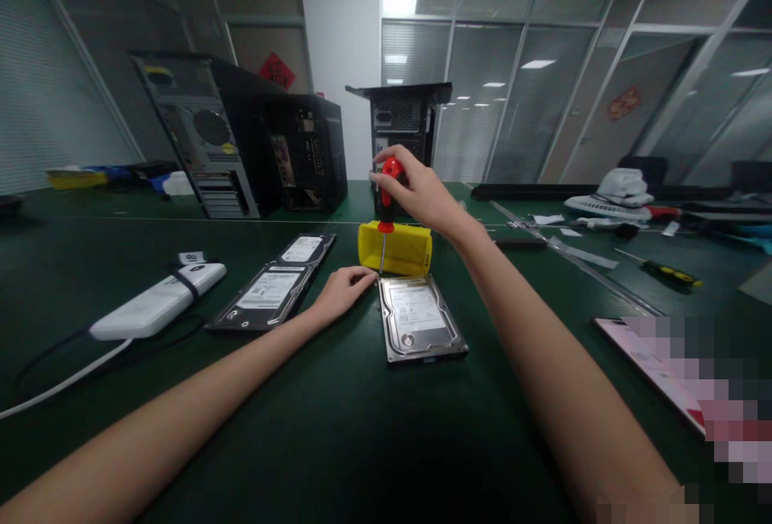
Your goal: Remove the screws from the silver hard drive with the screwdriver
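Observation:
My right hand (410, 182) grips a red and black screwdriver (388, 206), held upright. Its thin shaft points down to the far left corner of a silver hard drive (413, 315), which lies flat with its label up. Beside that corner rests my left hand (343, 291), fingers pressed together close to the screwdriver's tip; whether they pinch a small part is hidden. Just behind the drive stands a yellow open-fronted bin (407, 249). To the left of my left hand, more hard drives (265, 291) lie in a row.
A white power strip (160, 299) with cables lies at left. Computer cases (235, 130) stand at the back, another case (401, 126) behind the bin. On the right are a yellow-black screwdriver (660, 271), a pink flat object (648, 363) and a white cap-like item (615, 190).

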A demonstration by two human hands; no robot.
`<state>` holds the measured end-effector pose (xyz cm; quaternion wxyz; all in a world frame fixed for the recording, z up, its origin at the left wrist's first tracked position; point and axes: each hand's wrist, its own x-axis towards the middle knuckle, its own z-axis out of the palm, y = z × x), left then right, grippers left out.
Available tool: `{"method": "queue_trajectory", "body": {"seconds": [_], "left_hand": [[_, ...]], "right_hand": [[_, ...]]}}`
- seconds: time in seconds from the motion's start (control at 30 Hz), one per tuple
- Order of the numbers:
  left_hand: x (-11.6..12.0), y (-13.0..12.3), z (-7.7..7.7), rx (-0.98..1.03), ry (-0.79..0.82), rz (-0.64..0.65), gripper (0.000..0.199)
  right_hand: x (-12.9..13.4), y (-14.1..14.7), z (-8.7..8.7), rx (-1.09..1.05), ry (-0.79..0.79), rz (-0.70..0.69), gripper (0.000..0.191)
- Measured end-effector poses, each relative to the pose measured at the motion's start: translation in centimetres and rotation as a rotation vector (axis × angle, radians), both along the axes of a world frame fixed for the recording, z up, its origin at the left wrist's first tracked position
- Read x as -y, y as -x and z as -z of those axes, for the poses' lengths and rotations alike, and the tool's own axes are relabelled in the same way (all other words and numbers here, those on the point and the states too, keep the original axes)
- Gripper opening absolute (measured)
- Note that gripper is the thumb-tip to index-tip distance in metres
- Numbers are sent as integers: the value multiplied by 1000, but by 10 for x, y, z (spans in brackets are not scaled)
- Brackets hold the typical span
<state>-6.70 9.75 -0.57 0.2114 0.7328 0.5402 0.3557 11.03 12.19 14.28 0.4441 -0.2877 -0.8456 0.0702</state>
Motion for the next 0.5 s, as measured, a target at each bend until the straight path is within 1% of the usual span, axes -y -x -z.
{"method": "queue_trajectory", "body": {"seconds": [0.07,0.1,0.17,0.27,0.33,0.43,0.5], "left_hand": [[0,0,0,-5,3,-1,41],[0,0,0,-8,6,-1,41],[0,0,0,-11,9,1,40],[-1,0,1,-11,5,7,40],[-1,0,2,-16,-1,6,40],[-1,1,1,-24,3,6,39],[-1,0,1,-23,10,8,38]], "right_hand": [[-4,6,8,-108,-32,-49,30],[-6,9,13,-150,-28,-74,27],[-8,15,19,-223,22,-143,23],[-9,19,21,-252,86,-238,20],[-11,18,19,-242,114,-248,19],[-19,12,15,-230,147,-201,21],[-24,8,13,-259,183,-197,20]]}}
